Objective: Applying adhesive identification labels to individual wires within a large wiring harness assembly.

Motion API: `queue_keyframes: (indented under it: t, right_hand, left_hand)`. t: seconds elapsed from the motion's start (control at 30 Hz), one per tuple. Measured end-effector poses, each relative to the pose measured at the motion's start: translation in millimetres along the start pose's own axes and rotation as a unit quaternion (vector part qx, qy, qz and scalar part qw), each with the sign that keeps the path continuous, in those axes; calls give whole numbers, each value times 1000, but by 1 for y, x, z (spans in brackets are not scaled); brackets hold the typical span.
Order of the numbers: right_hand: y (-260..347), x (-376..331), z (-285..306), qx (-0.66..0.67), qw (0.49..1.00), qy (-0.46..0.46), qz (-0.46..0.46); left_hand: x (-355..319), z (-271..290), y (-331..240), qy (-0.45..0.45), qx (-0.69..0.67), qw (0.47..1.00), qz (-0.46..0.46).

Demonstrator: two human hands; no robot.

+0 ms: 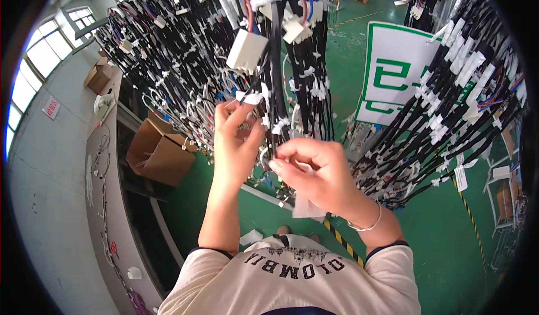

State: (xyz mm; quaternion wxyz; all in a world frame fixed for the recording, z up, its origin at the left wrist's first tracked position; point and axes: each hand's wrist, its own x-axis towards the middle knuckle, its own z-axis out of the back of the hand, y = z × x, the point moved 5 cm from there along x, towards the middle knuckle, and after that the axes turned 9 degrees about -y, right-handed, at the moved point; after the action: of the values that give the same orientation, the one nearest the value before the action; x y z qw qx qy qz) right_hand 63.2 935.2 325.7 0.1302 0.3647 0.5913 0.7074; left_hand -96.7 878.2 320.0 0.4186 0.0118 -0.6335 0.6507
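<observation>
So the person's left hand (238, 132) is up near the middle of the frame, fingers curled beside a black harness (276, 73) that hangs straight down through the centre, with a white tag (249, 97) right by the fingertips. Can't tell if that hand is actually clamped on anything, since the fingers hide whatever's between them. The right hand (317, 172) sits a bit lower and to the right, thumb and index finger pinched together on the lower part of that same harness, and a whitish plastic piece (307, 207) hangs just under it. There's a thin bracelet (368, 224) on that wrist too. Above the hands a chunky white connector (246, 51) dangles on coloured wires, with another pale connector (296, 30) to its right. A huge mass of dark cables (185, 40) fills the upper left, and another hanging bunch (455, 90) takes up the upper right, partly covering a white sign (387, 62) with a green border. Over on the left there's an open cardboard box (163, 152), plus a long bench (101, 202) along the wall with loose wires on it. Floor's green (443, 247), with yellow-and-black tape (343, 242) at lower right.
</observation>
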Motion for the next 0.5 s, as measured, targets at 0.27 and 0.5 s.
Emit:
queue_keyframes:
  t: [0.27, 0.5]
  right_hand:
    - [20, 15, -7, 246, 940, 140, -191]
    - [-9, 18, 8, 233, 951, 115, -168]
  left_hand:
    - [-13, 24, -26, -15, 127, 981, -146]
    - [-48, 49, -54, 12, -16, 1000, -5]
